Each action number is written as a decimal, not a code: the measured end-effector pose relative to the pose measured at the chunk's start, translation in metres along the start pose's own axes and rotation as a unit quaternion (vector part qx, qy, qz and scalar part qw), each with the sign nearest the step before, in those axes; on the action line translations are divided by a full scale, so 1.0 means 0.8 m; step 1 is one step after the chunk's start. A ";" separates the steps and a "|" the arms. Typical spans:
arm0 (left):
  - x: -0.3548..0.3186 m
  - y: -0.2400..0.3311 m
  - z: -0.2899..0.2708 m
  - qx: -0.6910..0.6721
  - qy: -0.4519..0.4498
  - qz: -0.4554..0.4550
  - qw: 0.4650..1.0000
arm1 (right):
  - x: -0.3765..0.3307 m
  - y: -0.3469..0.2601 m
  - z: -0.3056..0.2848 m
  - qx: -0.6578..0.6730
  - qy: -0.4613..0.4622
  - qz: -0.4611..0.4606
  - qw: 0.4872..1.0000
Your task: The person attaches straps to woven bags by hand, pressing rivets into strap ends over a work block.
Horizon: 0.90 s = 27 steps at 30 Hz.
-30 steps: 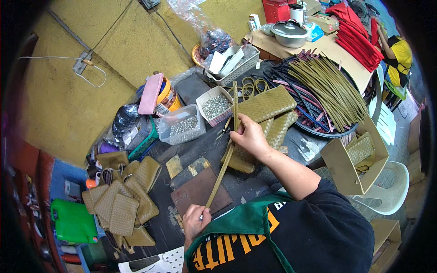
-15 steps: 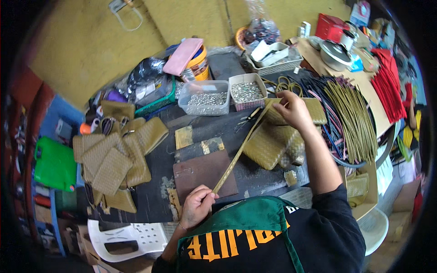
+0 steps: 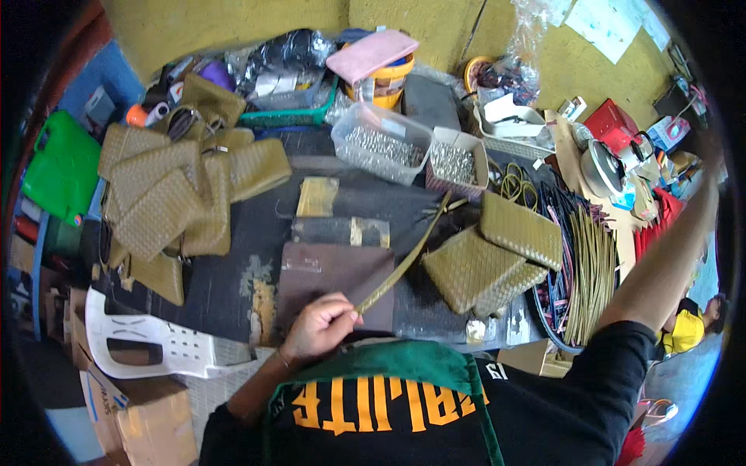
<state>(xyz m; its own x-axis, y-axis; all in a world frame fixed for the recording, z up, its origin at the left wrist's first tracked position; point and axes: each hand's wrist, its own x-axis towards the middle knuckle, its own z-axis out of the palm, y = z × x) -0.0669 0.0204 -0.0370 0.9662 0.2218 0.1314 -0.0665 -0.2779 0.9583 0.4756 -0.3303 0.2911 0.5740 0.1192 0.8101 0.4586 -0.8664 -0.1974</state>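
Olive leather strip (image 3: 404,260) pinched at its near end by the left hand (image 3: 318,330), fingers curled tight w/ thumb on top; strip angles up-right over the dark brown board (image 3: 330,276) on the black worktable (image 3: 233,264). Just right of the strip: stacked woven olive pouches (image 3: 489,260). Further back, a clear tub of metal bits (image 3: 381,144) & small box of same (image 3: 454,159). Right arm stretches out toward the far right edge; right hand (image 3: 703,167) blurred at the rim, can't tell grip.
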 end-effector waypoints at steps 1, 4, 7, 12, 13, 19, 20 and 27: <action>-0.001 0.005 -0.004 -0.035 -0.011 -0.040 0.999 | 0.020 0.017 0.047 -0.118 -0.170 -0.031 0.978; -0.004 0.011 -0.008 -0.053 0.042 -0.043 0.997 | -0.119 -0.070 0.210 -0.404 -0.235 -0.439 0.767; 0.000 -0.001 0.000 -0.038 0.045 -0.064 0.996 | -0.218 -0.233 0.274 -0.017 -0.229 -0.226 0.947; 0.005 0.013 0.000 -0.077 0.053 -0.090 0.992 | -0.323 -0.367 0.351 0.112 -0.429 -0.357 0.823; 0.005 0.012 0.001 -0.077 0.064 -0.096 0.990 | -0.343 -0.391 0.360 0.105 -0.436 -0.385 0.806; -0.006 -0.006 -0.009 -0.060 0.091 -0.048 0.993 | -0.373 -0.418 0.373 0.277 -0.184 -0.050 0.942; -0.004 -0.003 -0.010 -0.071 0.084 -0.058 0.992 | -0.359 -0.390 0.381 0.284 -0.192 0.004 0.939; -0.002 -0.011 -0.013 -0.095 0.121 -0.068 0.986 | -0.424 -0.319 0.391 0.067 -0.429 -0.134 0.891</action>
<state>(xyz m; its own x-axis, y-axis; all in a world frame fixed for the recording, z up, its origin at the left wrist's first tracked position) -0.0708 0.0322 -0.0434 0.8829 0.4684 0.0338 -0.0089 -0.0551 0.9984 0.3760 0.0019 -0.1060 0.7128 0.6892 0.1299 0.7008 -0.6926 -0.1707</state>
